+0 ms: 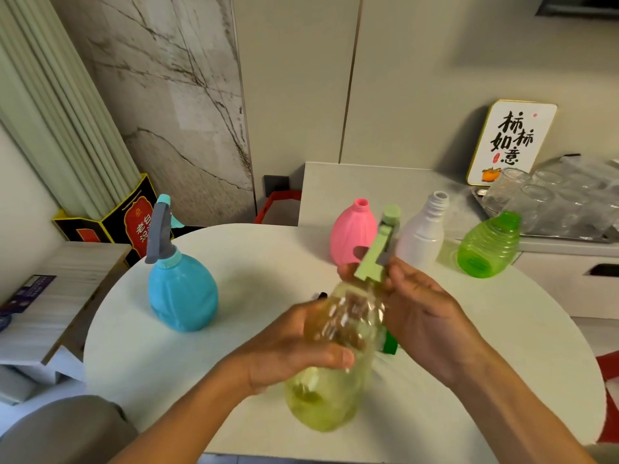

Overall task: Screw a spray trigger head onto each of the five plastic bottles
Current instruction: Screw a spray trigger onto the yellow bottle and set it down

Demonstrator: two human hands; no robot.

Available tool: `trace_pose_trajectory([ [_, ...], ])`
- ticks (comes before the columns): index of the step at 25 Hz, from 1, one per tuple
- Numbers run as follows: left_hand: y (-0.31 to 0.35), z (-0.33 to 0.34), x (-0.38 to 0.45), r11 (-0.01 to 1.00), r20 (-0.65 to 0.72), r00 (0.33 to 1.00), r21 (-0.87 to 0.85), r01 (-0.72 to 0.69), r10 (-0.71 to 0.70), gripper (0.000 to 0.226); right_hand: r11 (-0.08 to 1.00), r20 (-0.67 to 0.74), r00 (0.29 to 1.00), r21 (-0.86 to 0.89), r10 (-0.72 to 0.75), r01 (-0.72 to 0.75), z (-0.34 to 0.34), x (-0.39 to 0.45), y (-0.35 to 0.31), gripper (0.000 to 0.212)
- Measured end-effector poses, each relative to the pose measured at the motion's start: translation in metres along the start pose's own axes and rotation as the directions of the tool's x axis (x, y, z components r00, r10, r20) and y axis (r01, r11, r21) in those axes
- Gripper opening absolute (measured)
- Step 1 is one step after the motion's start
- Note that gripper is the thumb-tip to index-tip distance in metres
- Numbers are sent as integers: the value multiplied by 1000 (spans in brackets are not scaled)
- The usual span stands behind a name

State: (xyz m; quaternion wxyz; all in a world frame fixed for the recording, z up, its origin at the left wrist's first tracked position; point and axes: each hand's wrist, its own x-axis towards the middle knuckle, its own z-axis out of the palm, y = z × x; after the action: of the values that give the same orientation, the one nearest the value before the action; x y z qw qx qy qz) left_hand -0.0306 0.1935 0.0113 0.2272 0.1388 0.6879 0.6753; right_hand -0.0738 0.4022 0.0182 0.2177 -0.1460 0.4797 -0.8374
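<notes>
Our left hand gripped the yellow bottle, our right hand the green trigger head; tilted, it risked cross-threading.

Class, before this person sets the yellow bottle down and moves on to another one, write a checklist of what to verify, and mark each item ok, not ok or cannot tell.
1. Left hand grips the yellow bottle firmly: ok.
2. Right hand holds the green trigger head at the neck: ok.
3. Head screwed fully tight: cannot tell, the collar is hidden by fingers and blurred.
4. Blue bottle already has its head on: ok.
5. Pink bottle, white bottle and green bottle have heads: not ok, necks open.
6. Spare heads within reach: cannot tell.
</notes>
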Motion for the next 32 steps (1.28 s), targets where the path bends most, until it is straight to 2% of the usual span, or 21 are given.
trace_pose_trajectory([
  [3,-12,13,1,972,172,984,-226,71,-32,57,993,144,989,119,-22,5,6,-1,6,35],
  [5,-14,17,1,923,280,960,-364,125,-20,63,982,212,977,189,-28,-13,6,-3,5,34],
  [7,-13,18,1,893,317,948,-431,128,17,63,987,216,976,163,-28,-8,6,-1,2,35],
  [11,-15,18,3,972,102,995,-230,39,-16,55,999,82,996,23,-31,29,11,-1,-1,37],
  [14,-13,16,3,979,46,999,-203,32,-24,49,998,12,998,-8,-69,69,15,-2,-2,35],
  [16,-6,15,5,990,-36,999,-138,19,-24,43,993,-108,990,-86,-94,85,19,-3,0,33],
  [18,-6,15,8,1000,-151,989,9,-8,10,52,962,-252,953,-252,-169,104,21,-4,6,32],
  [20,-8,20,8,998,-188,982,57,-21,32,58,931,-279,938,-351,-208,102,23,-4,11,36],
  [22,-8,22,7,999,-94,995,26,-24,26,52,954,-129,983,-286,-130,89,23,-5,7,38],
  [25,-4,19,2,989,176,983,-150,-18,45,53,993,128,992,-110,-20,34,18,-10,-5,43],
  [28,0,18,1,969,334,941,-244,26,58,59,997,186,982,-83,20,-5,14,-12,-5,47],
  [32,-3,16,2,973,287,955,-231,-5,73,58,989,144,989,-145,-22,43,24,-11,-4,43],
])
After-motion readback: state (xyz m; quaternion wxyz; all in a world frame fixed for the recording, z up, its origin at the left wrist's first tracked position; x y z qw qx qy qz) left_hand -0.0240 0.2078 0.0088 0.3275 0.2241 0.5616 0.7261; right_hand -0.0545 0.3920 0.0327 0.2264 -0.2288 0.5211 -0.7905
